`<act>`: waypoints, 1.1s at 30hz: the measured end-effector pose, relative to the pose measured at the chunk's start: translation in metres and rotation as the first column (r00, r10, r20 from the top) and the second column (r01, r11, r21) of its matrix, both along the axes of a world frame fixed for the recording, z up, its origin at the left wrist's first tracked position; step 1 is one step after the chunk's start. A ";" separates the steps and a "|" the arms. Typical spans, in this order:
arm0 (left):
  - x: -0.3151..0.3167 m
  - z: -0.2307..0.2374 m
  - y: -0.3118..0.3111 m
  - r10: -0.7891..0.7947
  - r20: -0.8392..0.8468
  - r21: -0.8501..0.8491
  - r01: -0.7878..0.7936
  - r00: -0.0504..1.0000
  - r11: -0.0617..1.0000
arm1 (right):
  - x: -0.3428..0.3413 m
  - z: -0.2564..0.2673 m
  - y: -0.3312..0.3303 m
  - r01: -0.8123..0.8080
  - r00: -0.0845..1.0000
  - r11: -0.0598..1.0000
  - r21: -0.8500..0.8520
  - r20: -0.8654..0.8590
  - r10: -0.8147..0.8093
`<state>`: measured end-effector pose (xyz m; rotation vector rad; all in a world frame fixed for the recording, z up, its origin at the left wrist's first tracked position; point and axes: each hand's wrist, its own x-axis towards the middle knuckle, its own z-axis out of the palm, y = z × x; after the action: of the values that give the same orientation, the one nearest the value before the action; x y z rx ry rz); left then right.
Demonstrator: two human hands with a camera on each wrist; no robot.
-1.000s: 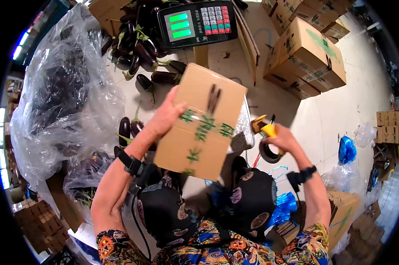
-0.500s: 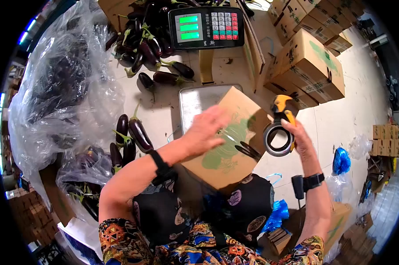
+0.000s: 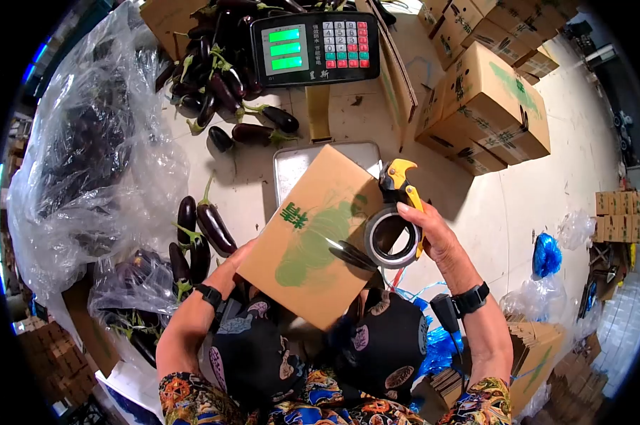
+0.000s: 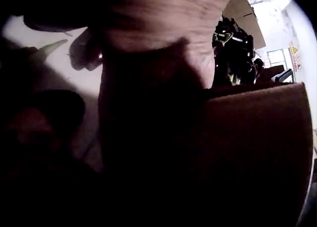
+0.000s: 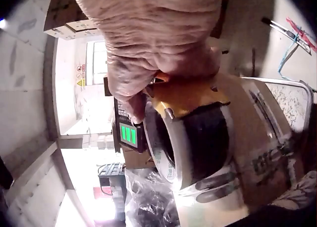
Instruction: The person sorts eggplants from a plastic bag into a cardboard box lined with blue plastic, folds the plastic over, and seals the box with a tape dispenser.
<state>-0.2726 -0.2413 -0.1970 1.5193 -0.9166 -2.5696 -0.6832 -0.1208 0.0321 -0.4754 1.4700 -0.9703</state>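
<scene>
A closed cardboard box (image 3: pixel 298 248) with green print and an eggplant picture stands tilted over my thighs, overlapping the metal scale platform (image 3: pixel 289 166). My left hand (image 3: pixel 236 271) is at its left side, fingers hidden behind the cardboard. In the left wrist view the palm side lies beside the dark box edge (image 4: pixel 257 103). My right hand (image 3: pixel 437 237) grips a yellow tape dispenser (image 3: pixel 403 177) loaded with a wide roll of dark tape (image 3: pixel 374 234). The roll is right at the box's right side. From the right wrist, the thumb shows beside the roll (image 5: pixel 208 138).
The scale's display (image 3: pixel 316 49) glows green behind the box. Loose eggplants (image 3: pixel 213 225) lie at the left, with a larger pile (image 3: pixel 224 81) farther back. Clear plastic (image 3: pixel 86 177) covers the far left. Printed boxes (image 3: pixel 490 106) stand back right; flattened cardboard (image 3: pixel 539 361) lies near my right elbow.
The box has been turned to show its green-printed face. My left hand crossed over that face, then went back to the left side. The tape dispenser has come leftward to the box.
</scene>
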 end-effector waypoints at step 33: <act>-0.091 0.196 -0.080 0.256 -0.125 -0.801 -0.250 0.959 0.545 | 0.004 0.093 0.033 -0.179 0.846 0.983 0.023 -0.507 0.166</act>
<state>-0.3637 -0.3215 -0.0014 1.2151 -1.4589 -1.5213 -0.6792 -0.0875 0.1247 -0.9215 1.8474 -0.7472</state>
